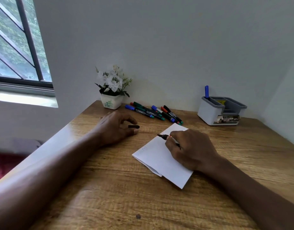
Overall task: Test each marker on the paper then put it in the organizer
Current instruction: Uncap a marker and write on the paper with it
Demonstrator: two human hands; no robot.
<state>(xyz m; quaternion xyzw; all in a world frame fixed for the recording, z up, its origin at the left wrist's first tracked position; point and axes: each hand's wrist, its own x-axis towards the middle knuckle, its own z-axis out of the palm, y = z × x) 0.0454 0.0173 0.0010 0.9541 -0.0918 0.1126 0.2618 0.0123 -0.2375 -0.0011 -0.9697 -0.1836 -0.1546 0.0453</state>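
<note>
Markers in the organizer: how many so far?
1: a blue marker stands upright in the organizer's back-left compartment. Shorter ones could be hidden below the walls.

Table: warm brown with darker wood-grain streaks. Paper: white. Held marker: black, with a red band at the grip; cap: black. Loose markers: black barrels capped blue, green, red and black. Organizer: white walls, grey rim, holding one blue marker. Flower pot: cream with a green motif; blooms were white.
</note>
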